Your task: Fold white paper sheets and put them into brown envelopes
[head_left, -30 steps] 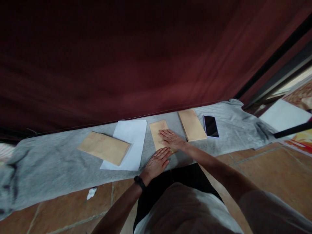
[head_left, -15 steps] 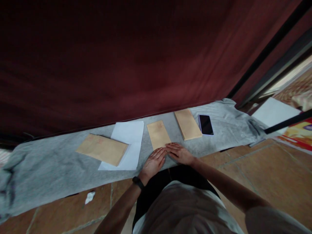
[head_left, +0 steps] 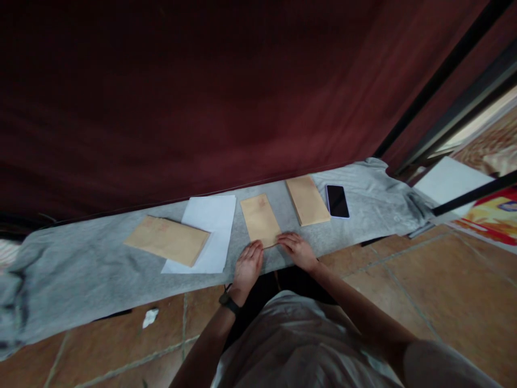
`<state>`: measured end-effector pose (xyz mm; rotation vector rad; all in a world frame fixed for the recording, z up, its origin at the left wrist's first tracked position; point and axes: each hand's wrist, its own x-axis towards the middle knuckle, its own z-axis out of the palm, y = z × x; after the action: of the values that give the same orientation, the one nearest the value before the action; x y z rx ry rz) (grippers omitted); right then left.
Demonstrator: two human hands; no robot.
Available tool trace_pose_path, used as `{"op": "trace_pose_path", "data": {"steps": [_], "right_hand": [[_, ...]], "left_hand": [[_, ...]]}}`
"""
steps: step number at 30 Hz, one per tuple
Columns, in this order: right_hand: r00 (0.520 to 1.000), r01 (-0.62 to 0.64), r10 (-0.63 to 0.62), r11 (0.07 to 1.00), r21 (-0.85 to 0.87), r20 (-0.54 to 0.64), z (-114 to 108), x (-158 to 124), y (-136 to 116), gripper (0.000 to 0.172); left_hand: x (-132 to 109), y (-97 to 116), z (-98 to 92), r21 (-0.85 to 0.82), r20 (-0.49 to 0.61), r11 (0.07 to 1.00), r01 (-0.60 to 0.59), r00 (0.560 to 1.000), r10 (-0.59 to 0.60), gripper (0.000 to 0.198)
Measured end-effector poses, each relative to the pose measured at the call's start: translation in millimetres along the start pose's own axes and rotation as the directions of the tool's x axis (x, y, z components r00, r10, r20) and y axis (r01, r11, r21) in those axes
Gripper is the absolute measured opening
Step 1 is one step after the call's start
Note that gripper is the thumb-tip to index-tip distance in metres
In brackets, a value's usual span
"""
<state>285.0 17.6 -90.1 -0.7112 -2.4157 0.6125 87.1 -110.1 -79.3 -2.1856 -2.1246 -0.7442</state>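
Note:
A tan paper envelope (head_left: pixel 260 218) with a small reddish mark near its far end lies flat in front of me. At its near left corner, my left hand (head_left: pixel 247 267) is closed, fingertips together on the paper edge. My right hand (head_left: pixel 299 252) grips the near right corner, its fingers bent over the edge; the thumbs are mostly hidden. Left of it, several tan envelopes (head_left: pixel 167 240) rest slantwise on white paper sheets (head_left: pixel 221 229). A stack of tan envelopes (head_left: pixel 307 200) lies to the right, beside a dark-screened phone (head_left: pixel 337 201).
A grey cloth (head_left: pixel 92 269) covers the long narrow bench under everything. Behind it hangs a dark red curtain (head_left: pixel 226 108). Black bars (head_left: pixel 432 81) stand at the right, near a white panel (head_left: pixel 452 183). A crumpled white tissue (head_left: pixel 150 318) lies on the tiled floor.
My hands have moved apart, from close together at the envelope's near edge to its two near corners. The near edge now shows between them.

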Motion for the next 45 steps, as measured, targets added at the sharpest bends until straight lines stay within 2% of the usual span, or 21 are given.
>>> {"op": "trace_pose_path", "data": {"steps": [5, 8, 15, 21, 26, 30, 34, 37, 40, 45], "right_hand": [[0.992, -0.129, 0.129, 0.985, -0.113, -0.005, 9, 7, -11, 0.020], [0.988, -0.157, 0.156, 0.976, -0.153, -0.019, 12, 10, -13, 0.019], [0.992, -0.129, 0.126, 0.974, -0.187, -0.027, 7, 10, -22, 0.025], [0.992, 0.087, -0.072, 0.987, -0.137, 0.105, 15, -9, -52, 0.044], [0.995, 0.044, -0.026, 0.982, -0.184, 0.098, 17, -21, -55, 0.049], [0.997, 0.001, 0.017, 0.973, -0.229, 0.073, 11, -22, -48, 0.049], [0.998, 0.016, 0.001, 0.963, -0.270, 0.062, 14, -24, -46, 0.050], [0.999, 0.010, -0.001, 0.961, -0.277, 0.033, 18, -27, -46, 0.050], [1.000, -0.001, 0.007, 0.963, -0.270, 0.018, 20, -27, -47, 0.045], [0.998, -0.034, 0.048, 0.962, -0.270, 0.043, 18, -23, -49, 0.041]], "left_hand": [[8, 7, 3.5, 0.021, -0.033, 0.997, 0.077, 0.997, -0.076, 0.038], [11, 8, 5.0, 0.024, -0.061, 0.996, 0.084, 0.995, -0.082, 0.040], [11, 11, -0.8, 0.038, -0.056, 0.997, 0.067, 0.996, -0.065, 0.038], [10, 13, -3.0, 0.037, 0.025, 0.997, 0.061, 0.998, -0.062, 0.037], [0, 11, -1.1, 0.070, 0.014, 0.997, 0.040, 0.999, -0.041, 0.043], [-2, 23, 0.3, 0.113, 0.008, 0.991, 0.075, 0.997, -0.076, 0.041], [12, 45, 8.0, 0.127, 0.069, 0.991, 0.050, 0.996, -0.059, 0.049], [30, 53, 16.6, 0.112, 0.146, 0.994, 0.015, 0.989, -0.031, 0.054], [47, 45, 23.0, 0.104, 0.190, 0.994, 0.032, 0.980, -0.051, 0.056], [73, 20, 26.7, 0.120, 0.207, 0.990, 0.069, 0.974, -0.093, 0.055]]}}
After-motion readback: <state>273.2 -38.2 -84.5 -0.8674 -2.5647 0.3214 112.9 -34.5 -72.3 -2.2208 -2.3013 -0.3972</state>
